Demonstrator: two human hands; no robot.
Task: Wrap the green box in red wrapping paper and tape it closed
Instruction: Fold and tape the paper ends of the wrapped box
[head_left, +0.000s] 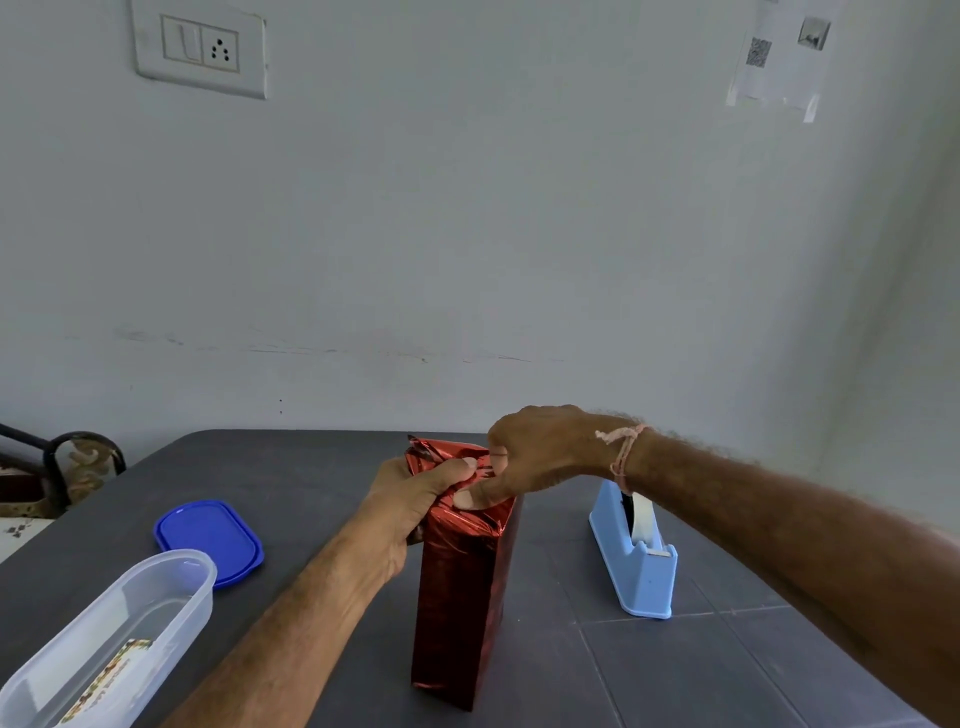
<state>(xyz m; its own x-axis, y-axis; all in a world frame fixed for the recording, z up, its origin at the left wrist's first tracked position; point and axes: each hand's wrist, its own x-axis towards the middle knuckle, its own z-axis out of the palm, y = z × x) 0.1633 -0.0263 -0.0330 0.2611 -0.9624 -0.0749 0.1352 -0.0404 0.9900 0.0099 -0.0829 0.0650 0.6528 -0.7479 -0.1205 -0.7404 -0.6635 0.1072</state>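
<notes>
Red paper, light-blue dispenser.

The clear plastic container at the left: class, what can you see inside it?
Inside the clear plastic container lies one printed card or label with coloured lettering, flat on the bottom. Its text is too blurred to read. The near end is cut off by the frame edge, so anything there stays unseen.
</notes>
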